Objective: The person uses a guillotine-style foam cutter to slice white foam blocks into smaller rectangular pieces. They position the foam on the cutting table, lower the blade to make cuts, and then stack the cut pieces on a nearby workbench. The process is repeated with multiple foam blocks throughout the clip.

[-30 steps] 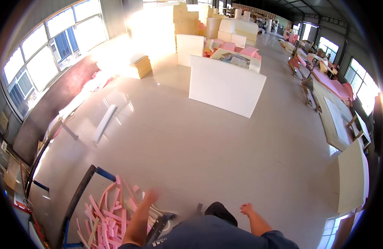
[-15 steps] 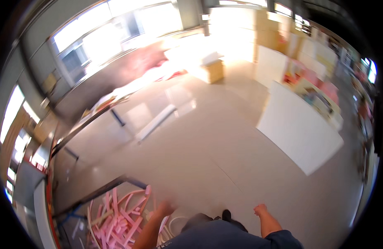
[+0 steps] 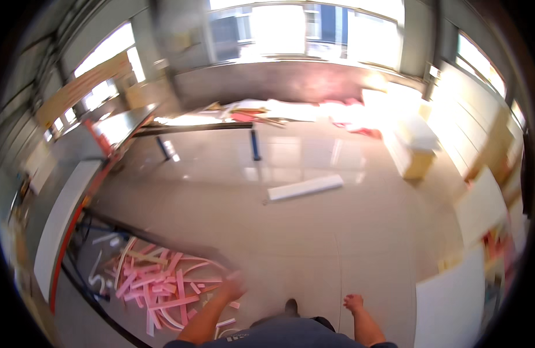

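A dark-framed cart (image 3: 99,301) low on the left holds a loose heap of pink foam strips (image 3: 157,284), thin, flat and mostly straight, a few curling, with some white offcuts among them. The left hand (image 3: 232,288) reaches out just over the heap's right edge, blurred, so its grip cannot be told. The right hand (image 3: 353,302) hangs empty above the glossy beige floor (image 3: 337,232), fingers loosely curled. A long white foam slab (image 3: 305,187) lies farther off.

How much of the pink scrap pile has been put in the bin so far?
A heap of pink foam strips already lies inside the dark-framed bin. Both hands look empty: the left hand is blurred beside the heap, the right hand hangs free. A white board lies out on the floor.
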{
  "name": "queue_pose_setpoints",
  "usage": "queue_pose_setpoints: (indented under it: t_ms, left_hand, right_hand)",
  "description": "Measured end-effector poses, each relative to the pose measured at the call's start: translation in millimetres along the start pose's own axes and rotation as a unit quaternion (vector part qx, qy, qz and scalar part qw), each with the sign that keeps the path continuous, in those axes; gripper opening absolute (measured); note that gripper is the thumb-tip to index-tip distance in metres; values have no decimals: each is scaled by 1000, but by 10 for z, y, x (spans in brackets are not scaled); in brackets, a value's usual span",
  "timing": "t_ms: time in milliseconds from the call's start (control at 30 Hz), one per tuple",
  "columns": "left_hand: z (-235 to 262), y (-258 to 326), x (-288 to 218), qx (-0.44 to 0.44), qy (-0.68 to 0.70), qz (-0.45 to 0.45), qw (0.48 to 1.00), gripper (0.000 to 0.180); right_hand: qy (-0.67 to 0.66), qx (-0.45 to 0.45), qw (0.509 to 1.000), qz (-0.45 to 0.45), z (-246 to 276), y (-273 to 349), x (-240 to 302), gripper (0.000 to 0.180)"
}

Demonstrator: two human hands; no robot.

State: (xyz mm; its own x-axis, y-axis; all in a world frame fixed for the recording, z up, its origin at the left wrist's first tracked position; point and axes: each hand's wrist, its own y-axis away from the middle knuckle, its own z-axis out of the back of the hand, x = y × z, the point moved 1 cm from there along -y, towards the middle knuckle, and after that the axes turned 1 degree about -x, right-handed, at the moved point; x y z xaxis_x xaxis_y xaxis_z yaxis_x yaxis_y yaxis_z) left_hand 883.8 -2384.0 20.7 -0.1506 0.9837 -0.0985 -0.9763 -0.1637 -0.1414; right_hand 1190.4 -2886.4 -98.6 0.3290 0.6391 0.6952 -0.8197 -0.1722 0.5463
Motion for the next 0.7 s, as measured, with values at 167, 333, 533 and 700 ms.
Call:
queue_pose_setpoints:
  t_ms: [167, 333, 533, 700]
  left_hand:
    - [1625, -2062, -44, -92, 426, 128, 891, 39]
    - [3666, -2878, 372, -347, 430, -71, 831, 29]
    - [5015, -3782, 1093, -308, 449, -515, 663, 8]
    - [5298, -3994, 1783, -326, 367, -545, 680, 16]
  right_hand:
    - [236, 109, 965, 32, 94, -1109, 99, 20]
    - [358, 211, 895, -159, 23, -2261, 875, 29]
    - [631, 191, 750, 63, -1003, -3858, 2963, 26]
    - [503, 74, 805, 306, -2789, -4705, 5484, 32]
